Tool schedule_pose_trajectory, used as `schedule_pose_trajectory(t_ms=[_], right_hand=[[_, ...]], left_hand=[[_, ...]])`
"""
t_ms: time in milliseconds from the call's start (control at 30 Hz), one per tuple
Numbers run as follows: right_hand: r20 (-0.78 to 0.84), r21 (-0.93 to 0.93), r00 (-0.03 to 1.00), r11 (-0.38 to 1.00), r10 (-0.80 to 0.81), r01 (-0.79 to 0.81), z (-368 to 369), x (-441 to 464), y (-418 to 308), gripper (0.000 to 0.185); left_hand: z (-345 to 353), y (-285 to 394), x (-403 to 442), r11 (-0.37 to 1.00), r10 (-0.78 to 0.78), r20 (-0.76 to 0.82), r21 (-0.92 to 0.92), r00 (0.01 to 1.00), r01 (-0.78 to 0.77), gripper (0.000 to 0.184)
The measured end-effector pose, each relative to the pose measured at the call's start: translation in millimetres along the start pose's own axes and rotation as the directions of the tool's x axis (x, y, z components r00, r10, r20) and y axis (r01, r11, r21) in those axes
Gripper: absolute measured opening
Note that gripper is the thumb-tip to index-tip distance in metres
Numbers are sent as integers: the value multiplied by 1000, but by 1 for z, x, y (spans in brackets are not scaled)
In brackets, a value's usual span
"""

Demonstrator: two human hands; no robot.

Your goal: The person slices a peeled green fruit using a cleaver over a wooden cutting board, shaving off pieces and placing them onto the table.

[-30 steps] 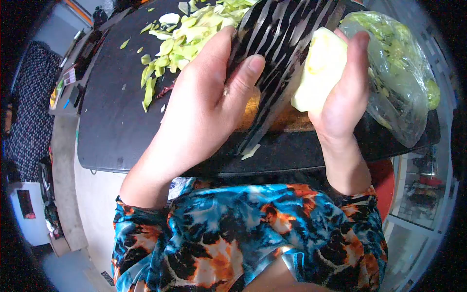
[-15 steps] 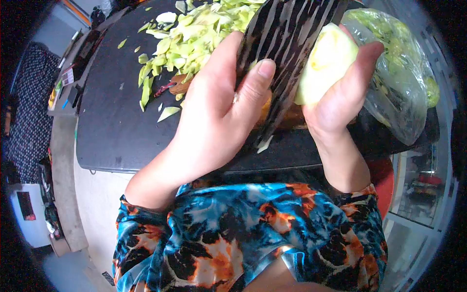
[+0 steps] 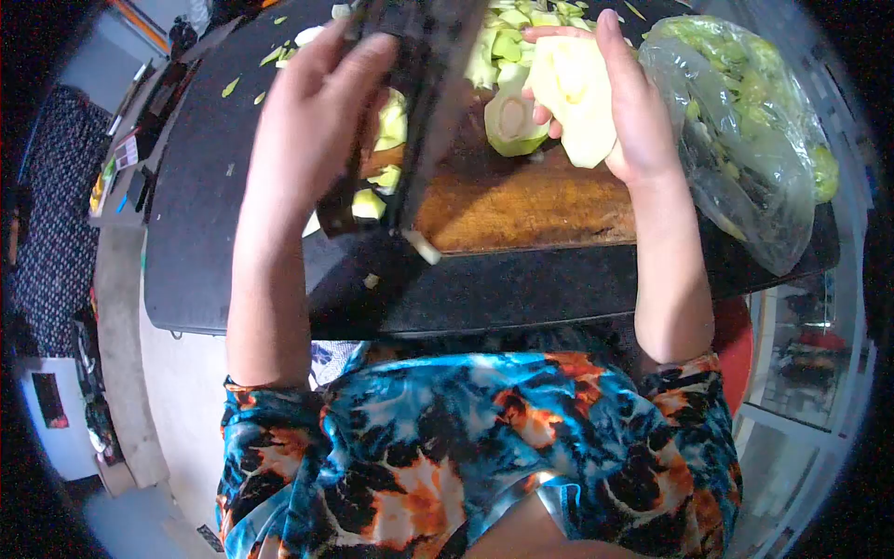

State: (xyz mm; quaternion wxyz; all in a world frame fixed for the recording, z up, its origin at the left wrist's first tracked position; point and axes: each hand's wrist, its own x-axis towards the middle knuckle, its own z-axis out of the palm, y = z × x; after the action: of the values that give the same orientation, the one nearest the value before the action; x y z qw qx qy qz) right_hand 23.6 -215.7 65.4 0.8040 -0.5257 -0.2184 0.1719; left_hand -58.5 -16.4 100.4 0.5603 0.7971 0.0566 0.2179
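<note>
My left hand [image 3: 303, 126] is closed around a long, flat black slicer [image 3: 424, 102], tilted above the table and blurred by motion. It hides much of what lies behind it. In my right hand [image 3: 644, 130] rests a peeled, pale green fruit half [image 3: 577, 98] with a yellowish hollow in its cut face. My thumb presses one side and my fingers curl round behind it. Just below and left of that fruit sits another cut fruit piece [image 3: 510, 121] with a pale oval hollow, on the wooden cutting board [image 3: 531, 210].
Pale green cut pieces [image 3: 521, 42] lie heaped at the back. A clear plastic bag [image 3: 759, 140] of green fruit stands on the right of the black table [image 3: 205, 252]. A small pale scrap [image 3: 424, 247] shows near the board's front edge.
My left hand has swung the slicer left, away from the fruit half, uncovering the board and a second fruit piece. My right hand has moved slightly left and up with its fruit half.
</note>
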Motion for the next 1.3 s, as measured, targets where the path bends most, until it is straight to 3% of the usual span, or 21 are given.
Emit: schedule_pose_trajectory(t_ms=[33,100,133,167,233,267,367,400,500,567,600,633,700,833,933,1067,1167,1300], right_hand=[[63,22,997,999,47,-48,-6,0,0,58],[199,47,970,988,137,-149,-11,0,-2,64],[202,76,975,991,91,-108,-4,0,-2,59],[205,106,978,992,43,-66,7,-3,0,54],[265,115,963,993,-56,26,16,-6,5,48],[320,94,941,992,-107,80,17,-6,9,48],[389,28,907,987,-159,161,21,-10,12,52],[402,18,899,983,-176,185,22,-10,13,51],[421,-19,889,978,-180,206,24,-12,15,50],[424,-38,887,975,-184,221,26,-14,16,49],[424,-44,884,971,-196,236,28,-15,16,48],[423,-49,882,967,-208,252,29,-16,15,47],[359,-84,902,954,-240,287,35,-21,15,45],[346,-186,902,923,-260,337,34,-21,19,38],[242,-236,924,906,-296,352,40,-20,24,31],[167,-187,964,953,-207,237,38,-16,32,25],[30,-389,984,905,-174,172,38,-14,39,38],[-8,-176,995,980,-97,94,45,-14,48,43]], left_hand=[[-19,-5,8,999,4,78,38,997,-7,22],[-29,-25,21,988,-124,77,106,989,115,26],[-31,-38,27,975,-184,69,136,980,174,28],[-31,-50,32,973,-207,169,139,964,185,32],[-24,-76,36,961,-197,225,235,954,143,31],[-26,-80,41,926,-171,207,367,963,85,31],[-27,-108,48,776,118,172,599,978,-199,38],[-21,-95,38,789,121,132,589,984,-176,37],[-8,-76,23,639,518,187,563,835,-523,36],[0,-55,7,683,587,247,360,771,-635,37],[1,-43,-3,638,658,288,276,695,-719,33],[8,-44,-3,556,774,235,194,588,-808,34],[10,-42,-9,522,816,200,146,542,-840,34],[4,-35,-13,492,821,213,206,530,-846,34],[4,-29,-20,455,819,242,280,521,-845,34],[10,-34,-19,372,828,243,436,505,-819,35],[13,-39,-16,396,810,227,468,541,-790,33],[10,-38,-15,458,698,305,506,648,-731,33]])
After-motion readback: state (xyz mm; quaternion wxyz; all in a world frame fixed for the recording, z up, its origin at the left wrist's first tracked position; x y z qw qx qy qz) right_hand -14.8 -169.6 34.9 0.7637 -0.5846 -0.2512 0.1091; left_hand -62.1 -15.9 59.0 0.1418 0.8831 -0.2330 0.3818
